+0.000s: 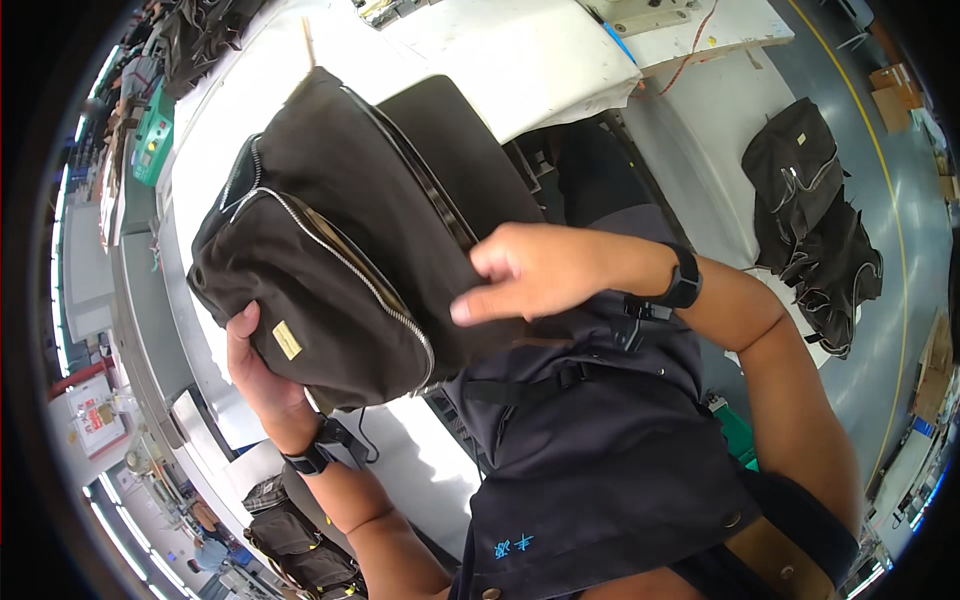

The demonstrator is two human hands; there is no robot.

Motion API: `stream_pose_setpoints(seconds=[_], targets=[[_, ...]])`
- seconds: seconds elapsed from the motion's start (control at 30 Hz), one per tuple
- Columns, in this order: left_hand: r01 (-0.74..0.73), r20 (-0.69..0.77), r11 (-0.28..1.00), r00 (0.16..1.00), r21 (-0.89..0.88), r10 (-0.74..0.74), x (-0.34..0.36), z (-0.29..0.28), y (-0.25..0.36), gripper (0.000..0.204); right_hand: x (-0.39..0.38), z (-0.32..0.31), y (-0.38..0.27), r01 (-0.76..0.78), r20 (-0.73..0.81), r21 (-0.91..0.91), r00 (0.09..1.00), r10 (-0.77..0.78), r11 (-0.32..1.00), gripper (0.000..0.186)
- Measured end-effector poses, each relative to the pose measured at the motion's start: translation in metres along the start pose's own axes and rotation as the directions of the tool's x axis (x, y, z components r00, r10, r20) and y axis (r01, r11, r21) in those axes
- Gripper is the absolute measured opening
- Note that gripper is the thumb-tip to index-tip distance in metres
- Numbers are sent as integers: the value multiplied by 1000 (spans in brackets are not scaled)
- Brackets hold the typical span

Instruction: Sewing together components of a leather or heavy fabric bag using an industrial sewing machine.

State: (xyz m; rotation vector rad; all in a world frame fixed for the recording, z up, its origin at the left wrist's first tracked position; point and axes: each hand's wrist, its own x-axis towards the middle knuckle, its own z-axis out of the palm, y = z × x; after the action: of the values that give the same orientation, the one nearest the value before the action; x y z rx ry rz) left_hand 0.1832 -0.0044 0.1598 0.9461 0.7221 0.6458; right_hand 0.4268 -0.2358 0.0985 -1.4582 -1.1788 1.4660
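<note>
A dark brown fabric backpack (330,240) lies tilted over the table's edge in front of me. A silver zipper curves round its front pocket, which carries a small yellow label (287,340). My left hand (258,375) is closed on the lower left corner, thumb on the front and fingers hidden beneath. At the right side, by the long zipper of the main compartment, my right hand (540,272) grips the bag. Its thumb lies over the fabric; the other fingertips are partly hidden. A flat dark panel (455,135) of the bag extends behind that zipper.
A white worktable (460,50) spreads beyond the bag. More dark bags (805,220) lie on a white surface at the right, and another bag (300,540) sits low at the left. A green machine (153,135) stands at the far left. Cardboard boxes (890,95) are at the far right.
</note>
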Motion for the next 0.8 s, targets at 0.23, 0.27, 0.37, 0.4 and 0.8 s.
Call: stream_pose_setpoints(seconds=[0.23, 0.27, 0.37, 0.4, 0.8], targets=[[-339, 289, 392, 940, 855, 183, 3, 25, 16, 50, -19, 31, -66, 172, 191, 297, 953, -235, 939, 61], [-456, 372, 197, 860, 868, 350, -3, 30, 19, 51, -21, 34, -78, 129, 146, 370, 970, -195, 920, 60], [-494, 319, 284, 812, 822, 488, -46, 39, 50, 69, -18, 37, -111, 230, -47, 598, 966, -253, 768, 50], [-577, 353, 387, 783, 719, 512, -63, 41, 58, 81, -15, 38, -121, 309, -105, 593, 945, -309, 744, 48], [-823, 507, 185, 491, 538, 709, -45, 54, 10, 89, -8, 41, -149, 435, -402, 546, 886, -231, 716, 40]])
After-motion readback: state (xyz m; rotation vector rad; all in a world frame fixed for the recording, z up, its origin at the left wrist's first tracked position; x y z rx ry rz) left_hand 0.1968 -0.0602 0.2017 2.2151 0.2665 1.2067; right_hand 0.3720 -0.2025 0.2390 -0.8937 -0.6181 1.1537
